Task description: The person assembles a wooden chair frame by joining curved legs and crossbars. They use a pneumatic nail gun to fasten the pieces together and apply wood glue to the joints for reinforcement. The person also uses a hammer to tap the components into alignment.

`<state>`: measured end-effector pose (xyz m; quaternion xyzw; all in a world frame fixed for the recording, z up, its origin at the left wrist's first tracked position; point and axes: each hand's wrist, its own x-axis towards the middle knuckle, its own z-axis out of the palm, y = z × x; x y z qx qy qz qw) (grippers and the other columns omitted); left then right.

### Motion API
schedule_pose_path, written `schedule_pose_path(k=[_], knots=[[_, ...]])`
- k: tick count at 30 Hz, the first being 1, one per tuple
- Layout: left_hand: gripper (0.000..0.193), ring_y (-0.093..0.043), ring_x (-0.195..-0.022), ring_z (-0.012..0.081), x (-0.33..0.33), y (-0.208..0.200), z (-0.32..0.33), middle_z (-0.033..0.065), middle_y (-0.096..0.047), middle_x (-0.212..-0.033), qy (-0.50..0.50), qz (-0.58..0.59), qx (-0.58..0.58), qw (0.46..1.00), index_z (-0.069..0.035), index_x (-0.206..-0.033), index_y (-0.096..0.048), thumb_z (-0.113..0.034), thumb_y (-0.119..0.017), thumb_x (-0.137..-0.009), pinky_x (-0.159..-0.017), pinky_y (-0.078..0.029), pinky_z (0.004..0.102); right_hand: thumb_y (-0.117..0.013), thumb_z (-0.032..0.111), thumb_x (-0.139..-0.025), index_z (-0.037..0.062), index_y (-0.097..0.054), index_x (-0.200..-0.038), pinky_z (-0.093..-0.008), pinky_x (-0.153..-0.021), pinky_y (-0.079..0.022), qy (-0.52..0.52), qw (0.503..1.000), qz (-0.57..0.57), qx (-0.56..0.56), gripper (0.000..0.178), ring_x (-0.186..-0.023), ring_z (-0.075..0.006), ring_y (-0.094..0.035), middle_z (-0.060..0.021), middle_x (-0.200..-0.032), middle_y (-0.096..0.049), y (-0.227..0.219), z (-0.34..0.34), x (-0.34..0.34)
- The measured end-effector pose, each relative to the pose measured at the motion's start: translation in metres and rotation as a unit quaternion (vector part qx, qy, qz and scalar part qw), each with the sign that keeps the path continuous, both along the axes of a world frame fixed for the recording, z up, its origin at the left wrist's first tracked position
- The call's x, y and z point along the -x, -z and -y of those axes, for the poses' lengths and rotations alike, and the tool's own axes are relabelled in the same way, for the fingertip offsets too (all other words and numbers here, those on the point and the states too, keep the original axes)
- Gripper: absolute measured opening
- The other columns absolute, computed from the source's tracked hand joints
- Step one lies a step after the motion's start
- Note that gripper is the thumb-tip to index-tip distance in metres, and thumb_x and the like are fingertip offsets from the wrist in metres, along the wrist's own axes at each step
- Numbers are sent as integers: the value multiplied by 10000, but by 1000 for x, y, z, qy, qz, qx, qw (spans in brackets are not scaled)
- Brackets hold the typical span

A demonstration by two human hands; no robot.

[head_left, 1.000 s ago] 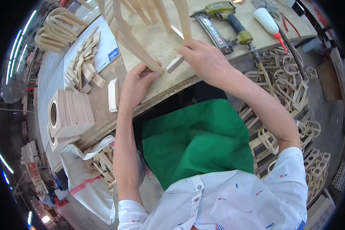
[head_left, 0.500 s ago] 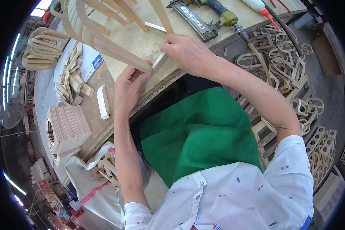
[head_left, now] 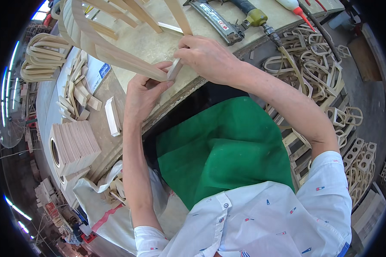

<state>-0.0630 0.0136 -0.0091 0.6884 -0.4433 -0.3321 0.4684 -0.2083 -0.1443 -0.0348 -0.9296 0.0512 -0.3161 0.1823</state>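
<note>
My left hand [head_left: 146, 92] is closed around the near end of a bent pale wooden frame [head_left: 116, 55], thumb and fingers pinching its tip. Between my hands a short white-faced wooden strip [head_left: 174, 70] stands tilted, its lower end touching that tip. The fingers of my right hand [head_left: 208, 58] are closed on the strip's upper end. Just beyond them rises an upright wooden leg [head_left: 179, 17] of the frame, with another pale crosspiece [head_left: 170, 28] lying behind it. Part of the grip is hidden behind the fingers.
A pneumatic nail gun [head_left: 221, 23] with its hose lies at the back right, near a white bottle with a red nozzle [head_left: 294, 7]. Left are loose wood strips [head_left: 78, 92], a lone strip [head_left: 113, 116] and stacked plywood pieces [head_left: 75, 143]. Bent wooden frames [head_left: 317, 68] pile up right.
The strip has turned more upright, and its lower end has come against the frame's tip. My left hand has shifted slightly left and down, the right slightly left.
</note>
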Motion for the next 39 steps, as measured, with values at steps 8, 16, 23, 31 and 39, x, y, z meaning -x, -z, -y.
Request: schedule_pose_path(k=[8,16,23,31,39], knots=[[364,-587,-891,99,-8,-4,6,-12,-614,-981,57,5,26,998,-46,-1115,-699,56,-729,-766,-787,-502,263,-601,34,-803,-3,-649,-934,-388,-695,-512,-18,998,42,32,145,-834,-296,-616,-125,-941,-610,6,4,-1],[296,-582,-854,73,-10,-8,8,-36,-620,-936,71,23,-8,997,-36,-1050,-721,46,-735,-766,-760,-497,257,-609,-34,-725,-2,-651,-884,-402,-750,-528,-24,999,41,3,168,-891,-315,-622,-142,-921,-610,3,1,1],[242,-556,-802,52,-15,-8,9,-55,-617,-873,73,29,-25,997,-28,-997,-732,20,-750,-760,-711,-471,240,-599,-5,-751,0,-654,-887,-398,-753,-529,-35,998,50,22,147,-882,-310,-624,-139,-917,-610,4,4,0],[177,-593,-935,99,-7,-19,11,-25,-634,-942,44,28,-81,995,-28,-911,-711,1,-768,-746,-831,-446,261,-613,64,-847,-11,-647,-943,-336,-689,-522,4,997,77,10,127,-853,-280,-647,-138,-942,-643,-16,3,10],[314,-588,-971,107,-14,-11,9,-15,-648,-1041,66,25,-40,997,-55,-1046,-723,14,-757,-741,-871,-453,265,-687,295,-796,-19,-693,-950,-407,-779,-515,382,905,-170,-74,350,-895,-344,-660,-236,-964,-679,-69,124,27]])
